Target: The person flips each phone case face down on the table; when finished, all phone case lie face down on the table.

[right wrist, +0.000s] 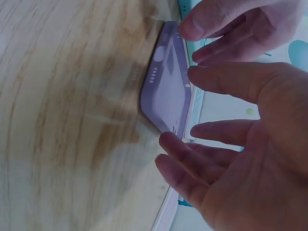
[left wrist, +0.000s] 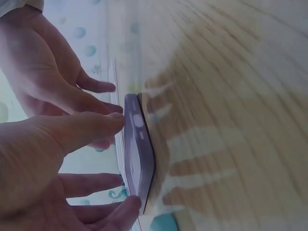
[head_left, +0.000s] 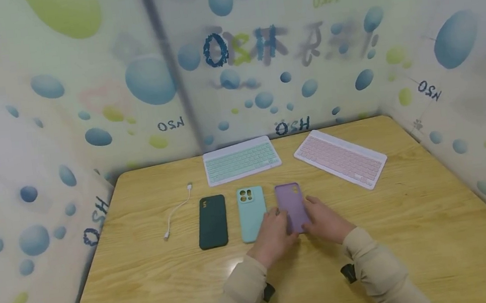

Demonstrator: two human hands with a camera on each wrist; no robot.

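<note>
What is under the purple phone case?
The purple phone case lies flat on the wooden table, so only wood shows around it. The left hand and right hand cover its near end, so that part stays hidden.

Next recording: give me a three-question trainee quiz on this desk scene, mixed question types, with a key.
1. True or false: the purple phone case lies flat on the wooden table, rightmost in the row of three cases.
2. Which thing lies left of the dark green case? A) pink keyboard B) white cable C) teal case
3. Fill in: the left hand and the right hand both meet the ____ case.

Key
1. True.
2. B, the white cable; the teal case and pink keyboard sit to its right.
3. Purple; fingers touch its edges, with no firm grip visible.
</note>
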